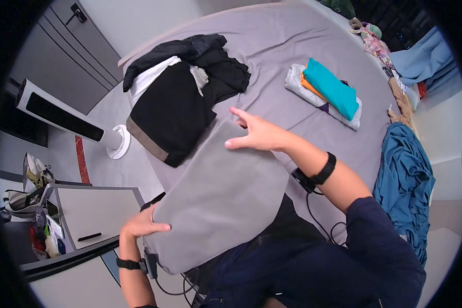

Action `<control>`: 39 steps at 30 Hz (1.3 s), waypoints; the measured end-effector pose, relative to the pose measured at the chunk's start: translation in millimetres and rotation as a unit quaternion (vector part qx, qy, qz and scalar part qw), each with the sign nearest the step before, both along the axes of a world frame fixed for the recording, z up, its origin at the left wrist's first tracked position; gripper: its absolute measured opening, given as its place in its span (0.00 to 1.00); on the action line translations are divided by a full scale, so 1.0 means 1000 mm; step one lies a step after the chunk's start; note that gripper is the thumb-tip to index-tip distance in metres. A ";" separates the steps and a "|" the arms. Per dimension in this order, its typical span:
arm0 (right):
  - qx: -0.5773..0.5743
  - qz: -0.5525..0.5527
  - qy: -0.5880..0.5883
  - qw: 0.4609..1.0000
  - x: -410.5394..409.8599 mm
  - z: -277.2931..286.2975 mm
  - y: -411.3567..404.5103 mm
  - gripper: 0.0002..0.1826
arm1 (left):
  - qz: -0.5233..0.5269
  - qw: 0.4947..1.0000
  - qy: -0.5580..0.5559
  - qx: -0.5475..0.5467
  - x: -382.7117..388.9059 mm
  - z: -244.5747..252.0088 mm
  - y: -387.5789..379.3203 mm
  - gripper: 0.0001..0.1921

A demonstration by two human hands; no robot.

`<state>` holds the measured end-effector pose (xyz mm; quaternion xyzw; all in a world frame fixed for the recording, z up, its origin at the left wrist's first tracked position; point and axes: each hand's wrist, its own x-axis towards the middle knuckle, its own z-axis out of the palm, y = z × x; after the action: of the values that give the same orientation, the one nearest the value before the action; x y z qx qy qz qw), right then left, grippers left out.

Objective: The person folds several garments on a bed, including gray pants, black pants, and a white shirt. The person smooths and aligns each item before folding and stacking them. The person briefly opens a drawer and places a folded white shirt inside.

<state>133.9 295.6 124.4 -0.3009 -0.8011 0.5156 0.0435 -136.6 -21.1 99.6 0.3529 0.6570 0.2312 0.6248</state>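
Note:
A piece of grey cloth (223, 196) lies spread over my lap and the near edge of the bed. My left hand (142, 224) grips its lower left edge, thumb on top and fingers underneath. At its far edge is my right hand (258, 133), thumb over the cloth and fingers spread; whether they pinch it is unclear. Just beyond, a black garment with a brown band (173, 111) lies against a heap of black (223, 73) and white clothes (154, 77). Farther right rests a small stack with a folded teal garment (331, 90) on orange and light grey fabric.
The bed has a grey sheet (277, 46). At left stand a white tower fan (69, 115) and a cabinet (100, 211). Crumpled blue cloth (404, 184) and other garments line the right side. Cables hang from devices strapped to both my forearms.

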 end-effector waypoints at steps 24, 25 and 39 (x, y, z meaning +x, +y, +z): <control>0.379 0.218 0.134 0.889 0.076 0.045 -0.026 0.19 | 0.007 0.804 0.528 0.273 0.128 0.063 -0.112 0.24; 0.381 0.221 0.129 0.889 0.096 0.027 -0.024 0.19 | -0.033 0.861 0.448 0.239 0.134 0.061 -0.111 0.24; 0.404 -0.038 0.019 0.914 -0.001 -0.002 -0.062 0.21 | 0.376 0.825 0.418 0.060 0.080 -0.029 -0.111 0.36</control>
<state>133.1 233.7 122.4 -0.2781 -0.9280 0.1519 0.1962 -56.5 -132.2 70.4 0.1784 0.9217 0.3175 0.1331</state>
